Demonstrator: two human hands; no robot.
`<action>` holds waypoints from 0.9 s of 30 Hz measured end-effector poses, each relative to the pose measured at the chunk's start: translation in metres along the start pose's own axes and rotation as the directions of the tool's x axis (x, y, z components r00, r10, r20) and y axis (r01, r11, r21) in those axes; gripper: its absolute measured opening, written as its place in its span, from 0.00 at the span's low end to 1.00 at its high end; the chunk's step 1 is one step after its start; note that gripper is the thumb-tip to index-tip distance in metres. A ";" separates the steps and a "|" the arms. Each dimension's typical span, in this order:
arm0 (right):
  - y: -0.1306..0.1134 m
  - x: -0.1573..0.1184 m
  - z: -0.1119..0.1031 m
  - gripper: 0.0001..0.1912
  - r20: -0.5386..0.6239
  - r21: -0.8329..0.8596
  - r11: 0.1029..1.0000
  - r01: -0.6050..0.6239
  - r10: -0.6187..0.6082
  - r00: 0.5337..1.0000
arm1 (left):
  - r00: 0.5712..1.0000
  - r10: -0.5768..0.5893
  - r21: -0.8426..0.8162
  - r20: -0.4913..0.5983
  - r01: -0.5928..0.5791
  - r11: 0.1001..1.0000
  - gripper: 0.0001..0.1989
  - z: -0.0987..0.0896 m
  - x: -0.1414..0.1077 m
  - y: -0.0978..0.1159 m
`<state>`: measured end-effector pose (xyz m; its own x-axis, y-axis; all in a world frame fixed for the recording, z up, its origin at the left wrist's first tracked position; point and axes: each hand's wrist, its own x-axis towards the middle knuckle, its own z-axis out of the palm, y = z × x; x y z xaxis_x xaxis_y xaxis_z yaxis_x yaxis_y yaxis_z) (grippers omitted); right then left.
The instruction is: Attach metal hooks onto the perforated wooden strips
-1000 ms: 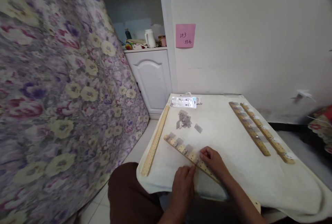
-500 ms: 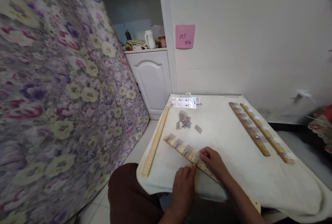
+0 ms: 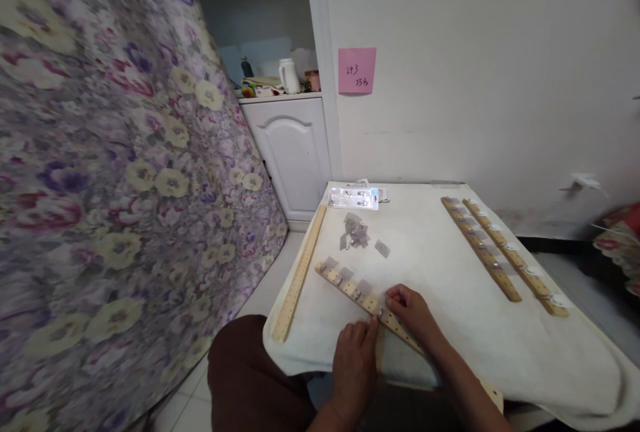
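Observation:
A narrow wooden strip with holes (image 3: 345, 287) lies slanted near the table's front, with several small clear tags with metal pieces along it. My left hand (image 3: 356, 352) has its fingers closed against the strip's near edge. On the far side of the strip, my right hand (image 3: 407, 309) pinches at a small clear tag, mostly hidden by the fingers, beside a metal piece (image 3: 380, 312). A pile of clear tags (image 3: 356, 232) lies beyond the strip, with a single tag (image 3: 383, 249) to its right.
Another holed strip (image 3: 300, 275) runs along the table's left edge. Two strips carrying tags (image 3: 480, 249) (image 3: 515, 255) lie at the right. Clear packaging (image 3: 354, 198) is at the back. A floral curtain (image 3: 125, 185) hangs at the left.

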<state>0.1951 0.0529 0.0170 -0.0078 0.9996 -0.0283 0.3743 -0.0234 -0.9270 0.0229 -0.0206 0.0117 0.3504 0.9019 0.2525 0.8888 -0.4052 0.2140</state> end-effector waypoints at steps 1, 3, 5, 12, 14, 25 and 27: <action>0.000 0.000 0.000 0.06 0.001 -0.005 1.000 0.004 -0.004 1.000 | 1.000 -0.002 0.000 0.003 0.002 1.000 0.24 0.000 0.000 0.000; 0.000 0.000 0.000 0.07 -0.001 -0.008 1.000 0.007 -0.007 1.000 | 1.000 -0.004 -0.002 0.011 0.005 1.000 0.25 0.000 0.000 0.000; 0.000 0.000 0.000 0.07 -0.004 0.002 1.000 0.006 -0.006 1.000 | 1.000 -0.002 -0.002 0.015 0.002 1.000 0.25 -0.001 0.000 0.001; -0.001 -0.001 0.000 0.08 -0.008 0.000 1.000 0.007 -0.007 1.000 | 1.000 0.014 0.016 -0.002 -0.014 1.000 0.25 -0.001 0.000 0.001; -0.001 -0.001 0.000 0.08 -0.005 -0.001 1.000 0.005 -0.005 1.000 | 1.000 0.012 0.017 -0.009 -0.012 1.000 0.25 0.000 0.000 0.001; -0.002 -0.002 0.000 0.08 -0.002 -0.015 1.000 0.025 -0.025 1.000 | 1.000 -0.006 0.015 0.019 0.006 1.000 0.24 0.000 0.000 0.001; -0.003 -0.003 0.000 0.08 -0.007 -0.046 0.998 0.034 -0.035 0.999 | 1.000 -0.005 0.010 0.017 0.005 1.000 0.23 0.000 0.000 0.001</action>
<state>0.1937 0.0500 0.0194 -0.0143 0.9999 0.0063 0.4163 0.0117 -0.9091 0.0238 -0.0206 0.0120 0.3506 0.9064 0.2357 0.8934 -0.3992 0.2059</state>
